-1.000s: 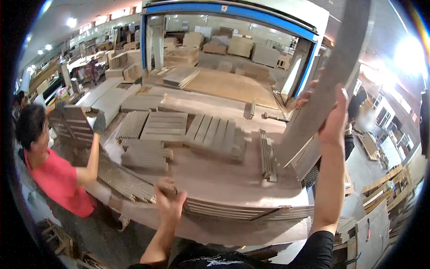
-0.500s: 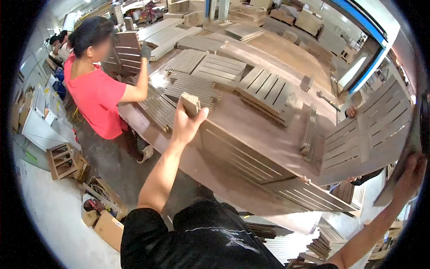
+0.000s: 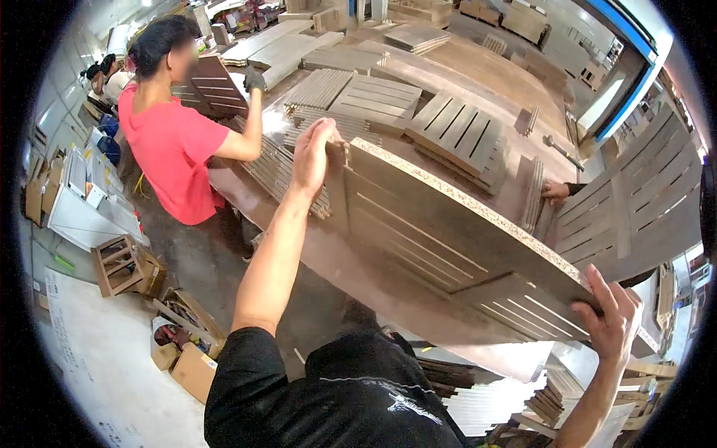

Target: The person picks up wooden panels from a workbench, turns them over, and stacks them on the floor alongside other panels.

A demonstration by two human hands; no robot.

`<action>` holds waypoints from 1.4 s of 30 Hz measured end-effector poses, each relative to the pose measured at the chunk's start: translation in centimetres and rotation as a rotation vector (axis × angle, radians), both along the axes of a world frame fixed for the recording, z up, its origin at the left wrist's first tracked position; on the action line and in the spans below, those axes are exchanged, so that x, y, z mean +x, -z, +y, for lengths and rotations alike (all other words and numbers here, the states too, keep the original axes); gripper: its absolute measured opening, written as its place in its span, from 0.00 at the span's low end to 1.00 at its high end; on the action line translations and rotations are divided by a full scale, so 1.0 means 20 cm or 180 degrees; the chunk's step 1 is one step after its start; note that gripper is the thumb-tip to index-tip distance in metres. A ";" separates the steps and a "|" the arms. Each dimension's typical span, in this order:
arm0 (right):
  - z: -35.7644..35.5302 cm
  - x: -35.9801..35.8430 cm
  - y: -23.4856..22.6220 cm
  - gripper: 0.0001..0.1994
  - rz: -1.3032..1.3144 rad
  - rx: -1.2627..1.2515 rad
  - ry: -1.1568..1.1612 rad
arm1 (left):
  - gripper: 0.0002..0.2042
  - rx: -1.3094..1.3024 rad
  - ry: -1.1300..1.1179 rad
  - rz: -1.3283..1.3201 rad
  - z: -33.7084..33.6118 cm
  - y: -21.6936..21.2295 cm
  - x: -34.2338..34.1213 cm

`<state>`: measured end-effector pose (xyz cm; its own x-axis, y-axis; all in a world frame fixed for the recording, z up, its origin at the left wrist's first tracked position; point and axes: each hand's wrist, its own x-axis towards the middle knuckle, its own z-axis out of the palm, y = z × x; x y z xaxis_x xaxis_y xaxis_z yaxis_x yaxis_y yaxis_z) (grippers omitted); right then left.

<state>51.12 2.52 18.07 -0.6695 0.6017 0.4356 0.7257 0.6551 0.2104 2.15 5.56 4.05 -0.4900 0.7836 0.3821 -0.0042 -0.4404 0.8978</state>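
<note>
A brown slatted panel [image 3: 403, 239] stands on its long edge along the near side of the workbench. My left hand [image 3: 312, 158] is closed round its upper left corner. Against the panel's top lies a long brown board [image 3: 463, 213] with a raw particleboard edge facing up. The board's left end comes close to my left fingers; whether they also touch it I cannot tell. My right hand [image 3: 614, 313] grips the board's right end, fingers over the edge and thumb on the near face.
A co-worker in a pink shirt [image 3: 175, 149] handles another slatted panel [image 3: 213, 88] at left. Another person's hand [image 3: 556, 192] is by a stack of strips [image 3: 532, 194] at right, near a large upright slatted panel [image 3: 635, 194]. Stacked slatted panels [image 3: 455, 134] and a hammer [image 3: 562, 151] lie on the workbench.
My right hand has come in from the far right and down, bringing the board against the panel's top. My left hand stays at the corner. The other person's hand has moved left to the strips.
</note>
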 end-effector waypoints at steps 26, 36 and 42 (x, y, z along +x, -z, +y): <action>0.07 0.03 0.19 0.31 -0.0194 0.0129 -0.0457 | 0.12 0.0203 -0.0179 0.0200 -0.05 0.02 0.00; 0.02 -0.06 0.19 0.30 -0.0187 -0.0133 -0.0395 | 0.11 0.0103 -0.0295 0.0202 -0.06 0.01 0.00; 0.02 -0.09 0.22 0.29 -0.0098 0.0040 -0.0443 | 0.11 0.0093 -0.0352 0.0378 -0.07 0.01 0.00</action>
